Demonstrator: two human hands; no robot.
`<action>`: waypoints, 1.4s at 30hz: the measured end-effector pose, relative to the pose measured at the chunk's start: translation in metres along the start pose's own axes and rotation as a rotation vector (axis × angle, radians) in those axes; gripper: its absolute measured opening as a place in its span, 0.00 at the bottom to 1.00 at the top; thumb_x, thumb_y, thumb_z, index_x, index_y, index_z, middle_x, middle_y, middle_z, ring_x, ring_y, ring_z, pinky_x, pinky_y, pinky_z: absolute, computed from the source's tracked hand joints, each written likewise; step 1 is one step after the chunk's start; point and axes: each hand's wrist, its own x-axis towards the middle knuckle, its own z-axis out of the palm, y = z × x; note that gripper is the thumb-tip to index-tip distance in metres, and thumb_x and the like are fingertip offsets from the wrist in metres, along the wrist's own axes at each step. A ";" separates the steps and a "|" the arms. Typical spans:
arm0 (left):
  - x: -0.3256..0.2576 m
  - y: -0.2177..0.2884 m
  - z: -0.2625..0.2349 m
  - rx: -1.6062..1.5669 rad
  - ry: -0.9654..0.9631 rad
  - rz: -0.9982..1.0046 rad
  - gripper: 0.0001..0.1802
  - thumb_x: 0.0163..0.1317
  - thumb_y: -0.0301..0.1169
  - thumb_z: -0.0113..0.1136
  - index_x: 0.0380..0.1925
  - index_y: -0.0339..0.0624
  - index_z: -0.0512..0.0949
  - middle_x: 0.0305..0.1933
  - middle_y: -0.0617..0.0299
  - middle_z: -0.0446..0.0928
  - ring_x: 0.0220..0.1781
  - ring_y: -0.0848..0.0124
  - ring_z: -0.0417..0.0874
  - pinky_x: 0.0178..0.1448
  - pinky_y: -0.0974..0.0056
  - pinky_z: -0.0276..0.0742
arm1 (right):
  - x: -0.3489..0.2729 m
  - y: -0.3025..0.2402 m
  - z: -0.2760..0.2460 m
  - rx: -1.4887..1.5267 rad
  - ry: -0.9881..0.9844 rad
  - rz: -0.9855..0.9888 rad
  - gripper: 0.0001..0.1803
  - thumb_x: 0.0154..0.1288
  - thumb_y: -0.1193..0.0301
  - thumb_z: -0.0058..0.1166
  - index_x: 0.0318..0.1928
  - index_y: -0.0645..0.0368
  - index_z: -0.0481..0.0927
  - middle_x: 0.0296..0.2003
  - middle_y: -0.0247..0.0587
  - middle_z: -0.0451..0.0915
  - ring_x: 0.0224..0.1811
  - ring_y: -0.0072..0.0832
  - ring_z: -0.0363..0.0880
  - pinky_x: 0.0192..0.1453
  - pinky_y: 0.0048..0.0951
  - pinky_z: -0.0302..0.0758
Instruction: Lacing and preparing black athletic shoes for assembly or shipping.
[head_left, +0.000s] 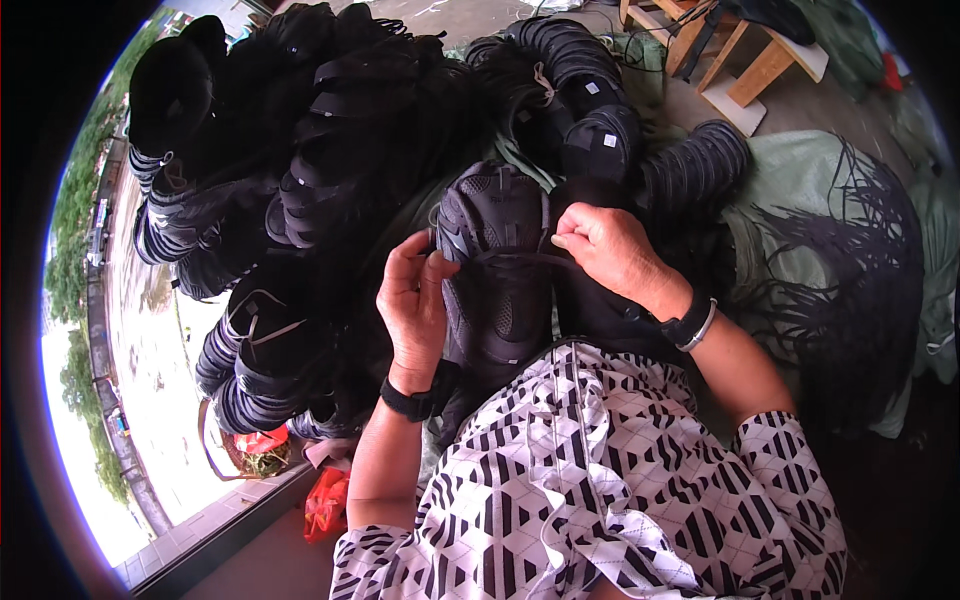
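A black shoe upper (495,215) with mesh patches lies before me at the middle, close to my lap. A thin dark shoelace (535,259) runs across it toward the right. My left hand (412,295) is at the upper's left edge, fingers curled and thumb close to them; what they grip is lost against the black. On the other side my right hand (610,250) is closed in a pinch above the lace, its fingertips beside the upper's right edge. The lace's end is hidden there.
Stacked black shoe uppers (360,130) pile up at the left and back. More curved stacks (700,165) stand to the right. A bunch of black laces (840,280) lies on pale green sacking (790,180). Back right stands a wooden stool (765,75). A red bag (328,500) sits low left.
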 end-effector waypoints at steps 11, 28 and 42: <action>0.018 -0.013 -0.008 -0.011 -0.487 -0.282 0.14 0.66 0.37 0.54 0.25 0.40 0.74 0.21 0.74 0.65 0.24 0.84 0.64 0.28 0.76 0.61 | 0.009 -0.005 -0.014 -0.163 -0.220 -0.187 0.03 0.59 0.74 0.52 0.34 0.58 0.72 0.24 0.47 0.78 0.29 0.45 0.79 0.32 0.40 0.75; 0.036 -0.026 -0.006 -0.146 -0.538 -0.289 0.14 0.63 0.38 0.58 0.26 0.38 0.76 0.21 0.69 0.72 0.24 0.81 0.70 0.29 0.72 0.68 | 0.020 -0.017 -0.019 -0.147 -0.320 -0.037 0.04 0.58 0.73 0.51 0.32 0.61 0.75 0.25 0.51 0.78 0.33 0.48 0.78 0.37 0.41 0.74; 0.079 0.023 -0.013 0.591 -0.613 0.750 0.16 0.40 0.28 0.69 0.32 0.47 0.76 0.43 0.64 0.72 0.48 0.62 0.74 0.45 0.59 0.77 | 0.033 -0.029 -0.030 -0.543 -0.144 -0.672 0.06 0.53 0.75 0.53 0.33 0.56 0.73 0.35 0.37 0.70 0.43 0.36 0.72 0.43 0.35 0.71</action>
